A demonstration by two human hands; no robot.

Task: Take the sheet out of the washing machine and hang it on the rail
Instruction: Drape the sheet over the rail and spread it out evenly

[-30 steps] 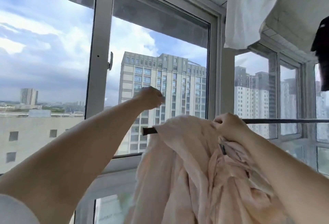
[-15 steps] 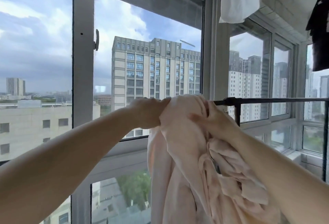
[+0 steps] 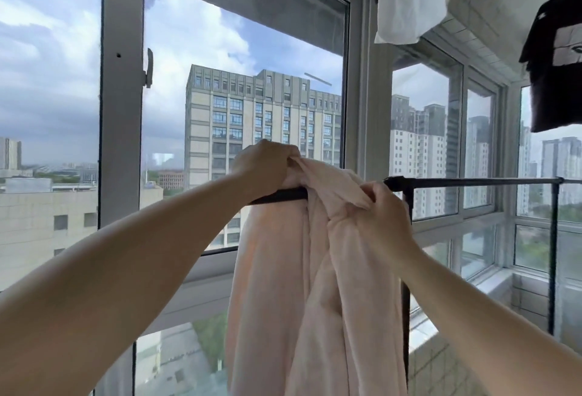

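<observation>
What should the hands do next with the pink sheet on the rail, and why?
Probably pull apart along the rail: the sheet hangs bunched in one narrow clump, gripped by the left hand and right hand, with bare rail to the right.

One pink sheet (image 3: 315,269), one rail (image 3: 472,181), two hands, two hung garments.

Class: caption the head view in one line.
Both hands, left hand and right hand, grip a bunched pink sheet draped over the rail.
</observation>
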